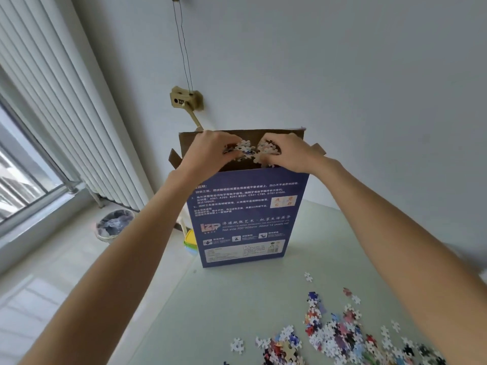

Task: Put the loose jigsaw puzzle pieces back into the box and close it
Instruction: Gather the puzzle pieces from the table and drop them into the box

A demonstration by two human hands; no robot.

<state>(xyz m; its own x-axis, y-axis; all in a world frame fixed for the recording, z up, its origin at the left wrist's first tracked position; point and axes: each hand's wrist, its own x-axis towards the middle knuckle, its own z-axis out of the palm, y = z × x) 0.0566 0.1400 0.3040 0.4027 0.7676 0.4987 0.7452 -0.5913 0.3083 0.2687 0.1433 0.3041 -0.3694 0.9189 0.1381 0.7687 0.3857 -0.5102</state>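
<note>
Pale green table (224, 312) by white wall, blinds left. Blue puzzle box (245, 219) upright on table, top flaps open. Left hand (208, 151) and right hand (290, 154) over box mouth, each clutching handful of puzzle pieces (250, 151). Loose pieces (337, 335) scattered near-right of box. Waste bin (113, 225) on floor left of box.

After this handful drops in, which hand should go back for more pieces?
Right, probably. The right hand and left hand both hold pieces over the upright blue cardboard box, but the multicoloured loose jigsaw pieces lie on the pale table under the right arm.
</note>
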